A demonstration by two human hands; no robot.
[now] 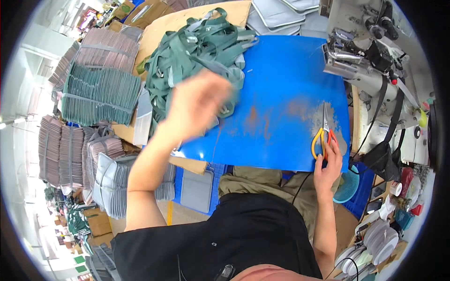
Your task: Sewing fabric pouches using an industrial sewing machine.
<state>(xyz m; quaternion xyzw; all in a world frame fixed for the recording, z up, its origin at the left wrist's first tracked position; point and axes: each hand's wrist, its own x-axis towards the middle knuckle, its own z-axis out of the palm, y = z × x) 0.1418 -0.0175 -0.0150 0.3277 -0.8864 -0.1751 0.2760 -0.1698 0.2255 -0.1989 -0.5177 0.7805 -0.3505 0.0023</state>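
My left hand [199, 98], smeared by motion, is raised over the front of a tangled pile of green straps [187, 51]; what it holds, if anything, cannot be made out. My right hand [328, 166] grips the scissors [326, 124] with orange and yellow handles at the right edge of the blue board [276, 65]. The blades point away from me and lie over a worn grey patch on the board.
Bundled stacks of grey and green flat pieces [98, 98] stand at the left, on and beside cardboard. Grey padded pieces [279, 11] lie beyond the board. A sewing machine [354, 56] stands at the right, with a turquoise basket [347, 187] below it.
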